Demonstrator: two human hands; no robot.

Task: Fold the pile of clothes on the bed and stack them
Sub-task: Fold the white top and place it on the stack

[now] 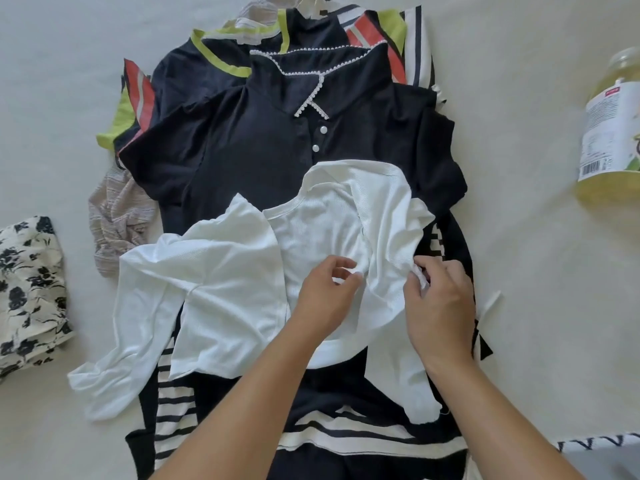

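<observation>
A white ribbed long-sleeved top [221, 282] lies crumpled on top of the pile of clothes, its sleeves trailing toward the lower left and lower right. My left hand [323, 296] pinches a fold of its white fabric near the middle. My right hand [441, 306] grips the bunched white cloth at the top's right edge. Under it lies a navy polo shirt [249, 143] with white lace trim and pearl buttons, spread flat. Beneath that are a black-and-white striped garment [176, 407] and a navy garment with lime and red stripes [138, 98].
A folded black-and-white floral cloth [27, 289] sits on the bed at the left edge. A beige striped garment [117, 220] pokes out left of the pile. A large bottle of yellow liquid [613, 126] lies at the right. The pale bed sheet [519, 237] surrounds the pile.
</observation>
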